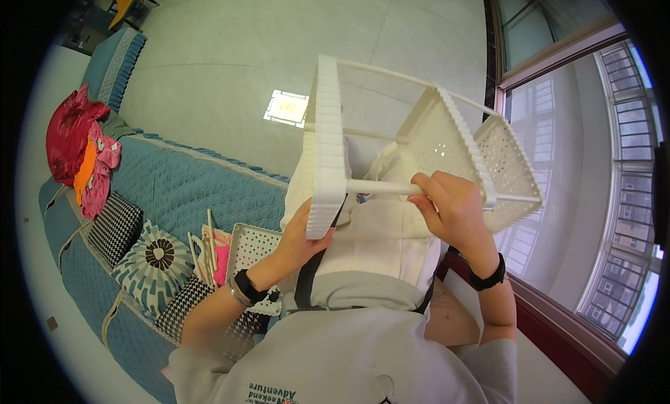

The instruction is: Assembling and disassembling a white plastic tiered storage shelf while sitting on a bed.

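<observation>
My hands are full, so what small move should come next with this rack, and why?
Perhaps press the pole toward the left tier with your right hand, which grips that pole. The pole's end meets the tier, and your left hand holds the tier's edge, so it could brace it. I can't tell whether the pole is fully seated.

A blue quilted sofa (188, 177) runs down the left. On it: heaped red, orange and pink cloth (73, 140) at upper left, two houndstooth cushions (115, 229) flanking a teal-and-white patterned cushion (160, 256), white rods (211, 250) and a perforated white tray (255, 250) left of lower centre. A yellow chair (124, 2) stands on tiled floor (209, 20), top left.
</observation>
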The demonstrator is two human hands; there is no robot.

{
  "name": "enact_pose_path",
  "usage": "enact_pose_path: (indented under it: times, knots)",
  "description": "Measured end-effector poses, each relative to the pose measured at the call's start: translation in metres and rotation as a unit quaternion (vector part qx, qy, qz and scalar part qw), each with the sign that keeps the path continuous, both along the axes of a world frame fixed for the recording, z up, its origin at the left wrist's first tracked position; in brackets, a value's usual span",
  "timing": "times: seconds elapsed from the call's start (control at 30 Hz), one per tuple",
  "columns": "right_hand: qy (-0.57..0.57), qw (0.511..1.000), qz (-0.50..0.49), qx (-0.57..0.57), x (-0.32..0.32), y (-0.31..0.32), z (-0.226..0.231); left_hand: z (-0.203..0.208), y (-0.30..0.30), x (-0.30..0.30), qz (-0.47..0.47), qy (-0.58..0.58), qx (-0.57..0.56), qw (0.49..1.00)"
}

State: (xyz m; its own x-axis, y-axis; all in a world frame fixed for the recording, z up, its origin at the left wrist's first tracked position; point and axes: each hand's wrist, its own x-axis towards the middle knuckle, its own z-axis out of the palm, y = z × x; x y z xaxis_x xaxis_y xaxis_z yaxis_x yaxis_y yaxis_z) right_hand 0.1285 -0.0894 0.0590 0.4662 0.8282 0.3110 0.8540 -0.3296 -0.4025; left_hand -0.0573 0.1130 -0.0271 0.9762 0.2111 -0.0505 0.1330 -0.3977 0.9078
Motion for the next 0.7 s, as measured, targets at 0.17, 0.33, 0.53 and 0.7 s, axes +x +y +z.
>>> enact_pose_path:
  times: [0.17,0.33,0.53,0.7]
  knots:
    - [-0.069,0.997,0.035,0.013,-0.012,0.007,-0.001,-0.05,0.028,0.01,-0.097,0.023,0.159,0.982]
    - [-0.042,0.997,0.057,-0.006,-0.026,0.001,-0.036,-0.038,0.047,0.023,-0.18,-0.031,0.243,0.953]
    - [0.035,0.999,0.01,0.0,-0.026,-0.01,-0.047,-0.015,0.052,0.02,-0.12,0.039,0.18,0.975]
    - [0.079,0.993,0.074,-0.05,-0.05,-0.005,-0.054,0.033,0.018,0.039,0.117,-0.029,-0.183,0.976]
